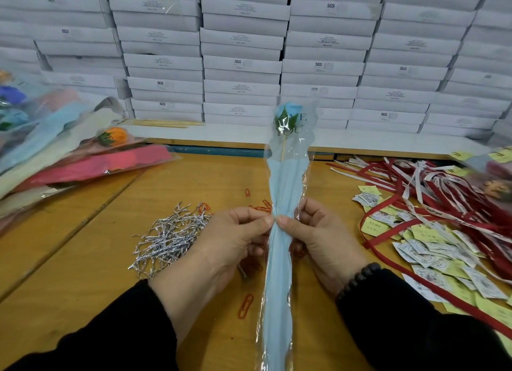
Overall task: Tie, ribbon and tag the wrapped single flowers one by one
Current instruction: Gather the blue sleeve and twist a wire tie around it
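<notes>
A single blue flower (288,113) in a clear sleeve with light blue paper (285,182) stands upright in the middle of the view. My left hand (221,240) and my right hand (321,235) pinch the sleeve at its narrow waist from either side, thumbs meeting at the front. A heap of silver twist ties (169,237) lies just left of my left hand. Red and white ribbons (432,193) and a spread of yellow and white paper tags (432,254) lie to the right.
Wrapped flowers (83,154) in pink, cream and blue sleeves are piled at the left. Red paper clips (245,305) are scattered on the wooden table (83,273). Stacked white boxes (241,63) form a wall behind. More wrapped flowers (496,176) sit at the far right.
</notes>
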`<state>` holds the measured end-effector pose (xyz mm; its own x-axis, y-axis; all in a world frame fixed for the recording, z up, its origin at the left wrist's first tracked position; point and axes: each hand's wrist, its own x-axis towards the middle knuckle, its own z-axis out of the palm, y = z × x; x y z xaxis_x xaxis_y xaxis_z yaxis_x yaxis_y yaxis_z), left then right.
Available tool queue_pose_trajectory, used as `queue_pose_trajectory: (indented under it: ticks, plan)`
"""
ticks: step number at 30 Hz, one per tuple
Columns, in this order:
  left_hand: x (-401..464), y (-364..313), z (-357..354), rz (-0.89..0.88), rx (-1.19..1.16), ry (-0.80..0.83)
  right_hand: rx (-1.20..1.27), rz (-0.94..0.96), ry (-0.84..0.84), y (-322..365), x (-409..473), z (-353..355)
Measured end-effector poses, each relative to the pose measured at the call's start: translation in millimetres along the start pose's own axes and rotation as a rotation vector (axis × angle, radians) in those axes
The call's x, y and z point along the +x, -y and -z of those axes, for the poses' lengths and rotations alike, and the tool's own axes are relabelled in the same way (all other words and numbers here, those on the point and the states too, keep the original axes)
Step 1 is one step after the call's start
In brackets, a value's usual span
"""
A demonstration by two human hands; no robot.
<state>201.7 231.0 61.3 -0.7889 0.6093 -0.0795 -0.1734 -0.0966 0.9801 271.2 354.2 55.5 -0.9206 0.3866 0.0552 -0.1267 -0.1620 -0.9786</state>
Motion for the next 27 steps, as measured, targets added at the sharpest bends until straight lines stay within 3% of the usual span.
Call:
queue_pose_trajectory:
  ticks: [16,27]
  plan:
    - [-0.2,-2.9,1.3,-0.037,0.004,0.056,0.041,0.038,0.086,1.1,0.6,1.2]
    - [2.2,-6.2,5.4,-0.09,0.023,0.069,0.118,-0.042,0.045,-0.8,4.5,5.7]
